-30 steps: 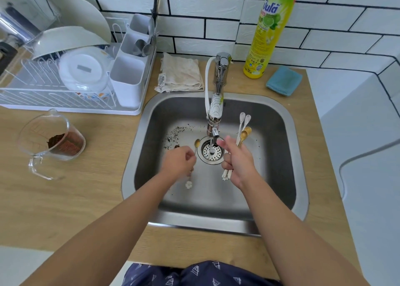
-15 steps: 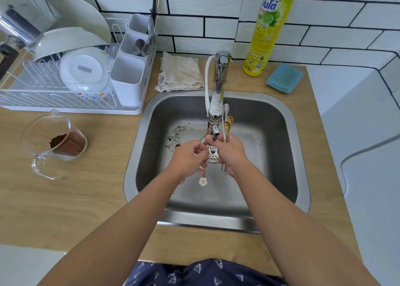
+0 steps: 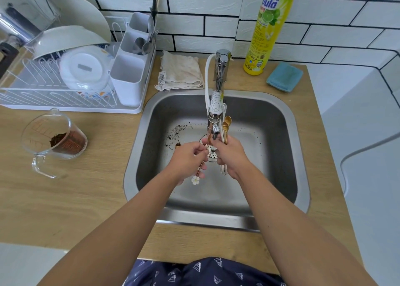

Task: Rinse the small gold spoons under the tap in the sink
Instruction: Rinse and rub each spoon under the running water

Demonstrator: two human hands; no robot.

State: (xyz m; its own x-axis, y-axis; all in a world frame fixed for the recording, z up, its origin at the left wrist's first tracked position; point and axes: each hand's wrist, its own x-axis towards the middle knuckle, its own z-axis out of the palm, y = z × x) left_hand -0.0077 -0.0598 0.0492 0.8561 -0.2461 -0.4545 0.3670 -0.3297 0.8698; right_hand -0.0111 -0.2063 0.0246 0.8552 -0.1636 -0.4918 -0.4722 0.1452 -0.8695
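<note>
**Both hands at the tap outlet, spoons in grip**

Your left hand (image 3: 187, 158) is closed around one thin spoon (image 3: 200, 166). Its handle runs down out of your fist and ends in a small white flower charm (image 3: 195, 180) that hangs free below your fingers. The bowl end points up toward the tap (image 3: 216, 112); a coppery bowl shows right at the nozzle, though I cannot tell for certain that it belongs to this spoon.

Your right hand (image 3: 229, 155) is closed on a bundle of spoons (image 3: 225, 129), held upright. Two gold bowls and at least one white one stick up above your fingers, just beside the tap body on its right. The handle ends poke out below your palm. The exact count in the bundle cannot be read.

Both hands are over the drain strainer (image 3: 211, 154), near the middle of the steel sink (image 3: 281, 116), knuckles almost touching. Whether water is running cannot be made out.

Dark specks (image 3: 176, 132) lie scattered on the sink floor to the left of the tap.

Surroundings: a yellow-green dish soap bottle (image 3: 268, 30) stands on the wooden counter (image 3: 65, 199) behind the sink, with a blue sponge (image 3: 284, 77) to its right and a folded cloth (image 3: 180, 73) to the left of the tap base. A white dish rack (image 3: 65, 73) holding bowls, plates and cutlery sits at far left. In front of it stands a clear measuring jug (image 3: 54, 138) with brown grounds inside.
</note>
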